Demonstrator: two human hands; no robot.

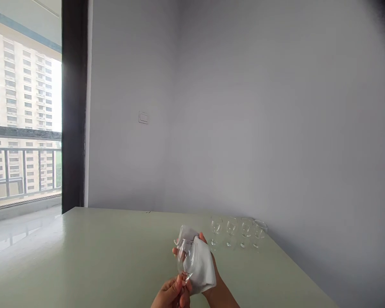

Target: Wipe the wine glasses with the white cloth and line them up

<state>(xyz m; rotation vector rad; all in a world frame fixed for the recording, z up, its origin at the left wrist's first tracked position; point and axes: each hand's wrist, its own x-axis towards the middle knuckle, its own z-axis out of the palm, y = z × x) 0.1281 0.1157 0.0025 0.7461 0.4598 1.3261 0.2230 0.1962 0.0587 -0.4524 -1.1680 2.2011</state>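
Over table (83,256), hands (192,282) seemingly grip glass (184,259) and cloth (200,263).

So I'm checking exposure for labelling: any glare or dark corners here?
Head view: the bright window is washed out and glares on the pale green table; the upper right corner darkens; the clear stemmed glass looks faint against the white cloth.

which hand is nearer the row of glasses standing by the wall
Right. The right hand, wrapped in a white cloth, sits just below-left of the row of glasses; the left hand holds a glass by its stem, lower and farther left.
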